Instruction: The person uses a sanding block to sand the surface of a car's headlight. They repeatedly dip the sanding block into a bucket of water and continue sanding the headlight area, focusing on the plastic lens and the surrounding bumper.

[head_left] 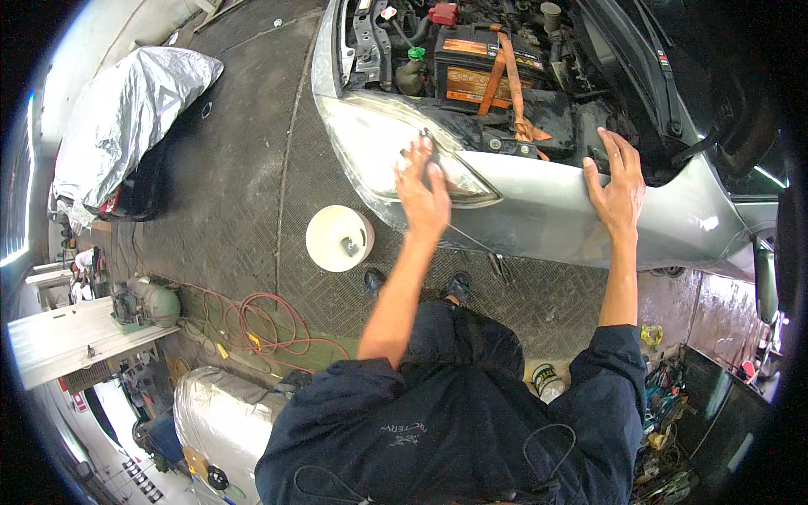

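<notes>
From here, the headlight (366, 130) is directly under the L hand (423, 189); fingers extended, can't tell if that grip's holding smth. R hand (617, 183), grip spread wide, rests on fender (522, 189); bucket (324, 244) on floor (227, 168) nearby.

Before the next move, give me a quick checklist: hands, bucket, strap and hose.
1. Left hand on the headlight: ok.
2. Left hand free of any held item: cannot tell, its palm side is hidden.
3. Right hand at the fender: ok, fingers spread at its upper edge.
4. Bucket upright on the floor: ok, something dark shows inside.
5. Orange strap clear of both hands: ok.
6. Red hose clear of the shoes: ok.
</notes>
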Tool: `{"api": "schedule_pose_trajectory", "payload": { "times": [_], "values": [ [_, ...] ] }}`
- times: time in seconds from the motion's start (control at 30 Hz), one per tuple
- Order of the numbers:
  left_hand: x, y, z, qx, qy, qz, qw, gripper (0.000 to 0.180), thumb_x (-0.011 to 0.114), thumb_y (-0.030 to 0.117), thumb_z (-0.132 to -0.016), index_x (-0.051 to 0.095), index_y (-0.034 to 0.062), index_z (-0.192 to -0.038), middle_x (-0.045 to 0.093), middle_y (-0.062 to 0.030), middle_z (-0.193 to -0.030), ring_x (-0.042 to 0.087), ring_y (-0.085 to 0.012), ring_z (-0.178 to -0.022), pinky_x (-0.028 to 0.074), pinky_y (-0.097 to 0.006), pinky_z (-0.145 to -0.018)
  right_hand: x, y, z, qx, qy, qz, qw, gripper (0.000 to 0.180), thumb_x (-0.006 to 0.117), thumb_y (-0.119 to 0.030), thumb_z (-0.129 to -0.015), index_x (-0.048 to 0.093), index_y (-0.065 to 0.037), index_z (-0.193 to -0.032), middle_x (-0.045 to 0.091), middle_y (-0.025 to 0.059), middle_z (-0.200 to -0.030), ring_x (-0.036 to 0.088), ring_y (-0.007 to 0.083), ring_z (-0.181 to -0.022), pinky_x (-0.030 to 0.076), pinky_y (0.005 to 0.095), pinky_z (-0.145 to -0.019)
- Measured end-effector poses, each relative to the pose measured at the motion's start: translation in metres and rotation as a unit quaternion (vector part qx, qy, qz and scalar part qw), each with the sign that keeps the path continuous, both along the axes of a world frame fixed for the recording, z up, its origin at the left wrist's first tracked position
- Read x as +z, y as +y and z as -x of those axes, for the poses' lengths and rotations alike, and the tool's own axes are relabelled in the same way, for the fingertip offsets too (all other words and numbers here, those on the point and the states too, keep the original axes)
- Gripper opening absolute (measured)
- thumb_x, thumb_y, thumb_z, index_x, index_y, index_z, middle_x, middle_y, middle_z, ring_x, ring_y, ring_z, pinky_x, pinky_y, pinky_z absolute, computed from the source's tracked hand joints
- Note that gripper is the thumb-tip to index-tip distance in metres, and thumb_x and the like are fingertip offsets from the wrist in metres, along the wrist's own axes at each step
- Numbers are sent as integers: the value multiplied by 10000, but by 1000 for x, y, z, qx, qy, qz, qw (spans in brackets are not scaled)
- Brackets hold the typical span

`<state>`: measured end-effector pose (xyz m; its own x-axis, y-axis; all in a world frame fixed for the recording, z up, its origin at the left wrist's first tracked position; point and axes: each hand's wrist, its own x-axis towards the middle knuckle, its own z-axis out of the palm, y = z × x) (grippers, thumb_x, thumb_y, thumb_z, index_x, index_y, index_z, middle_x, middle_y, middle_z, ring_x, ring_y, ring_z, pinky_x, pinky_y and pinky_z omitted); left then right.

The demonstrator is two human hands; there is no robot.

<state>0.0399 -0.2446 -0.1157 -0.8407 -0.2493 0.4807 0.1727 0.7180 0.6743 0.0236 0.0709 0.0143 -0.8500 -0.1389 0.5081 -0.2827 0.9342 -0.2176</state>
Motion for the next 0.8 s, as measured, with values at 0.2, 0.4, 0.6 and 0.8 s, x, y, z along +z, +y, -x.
{"api": "schedule_pose_trajectory", "payload": {
  "times": [0.2, 0.4, 0.6, 0.8],
  "values": [
    [21, -26, 24, 10, -12, -142, 990, 397, 459, 171, -1066, 597, -24, -1383, 627, -235, -1393, 556, -362, -1351, 359, -456, -1181, -4, 0, 1, -3, 19, 20, 1000, 360, 711, -238, -902, 705, -84, -1227, 702, 138, -1140, 662, 330, -1065, 534, 431, -928],
    [-2, -95, 53, -37, -11, -39, 999, 400, 487, 208, -1070, 594, 44, -1418, 664, -201, -1343, 588, -389, -1294, 411, -468, -1108, -9, 5, 2, -5, -2, 41, 999, 264, 707, -237, -902, 738, -55, -1090, 733, 107, -956, 698, 306, -911, 542, 416, -849],
    [25, -118, 60, 19, -25, -195, 980, 400, 520, 219, -1086, 581, 70, -1452, 623, -183, -1426, 587, -330, -1311, 439, -398, -1112, -16, 11, 0, 0, 31, 59, 998, 204, 693, -233, -912, 757, -71, -1016, 735, 87, -890, 699, 285, -859, 539, 405, -807],
    [-22, -22, -6, -54, -62, 69, 994, 599, 609, 312, -1037, 422, 232, -1600, 391, -70, -1662, 249, -409, -1558, 146, -613, -1240, -18, 14, 5, 14, 43, 23, 999, 173, 687, -217, -912, 762, -74, -972, 736, 90, -884, 701, 285, -832, 537, 402, -786]
  ]
}}
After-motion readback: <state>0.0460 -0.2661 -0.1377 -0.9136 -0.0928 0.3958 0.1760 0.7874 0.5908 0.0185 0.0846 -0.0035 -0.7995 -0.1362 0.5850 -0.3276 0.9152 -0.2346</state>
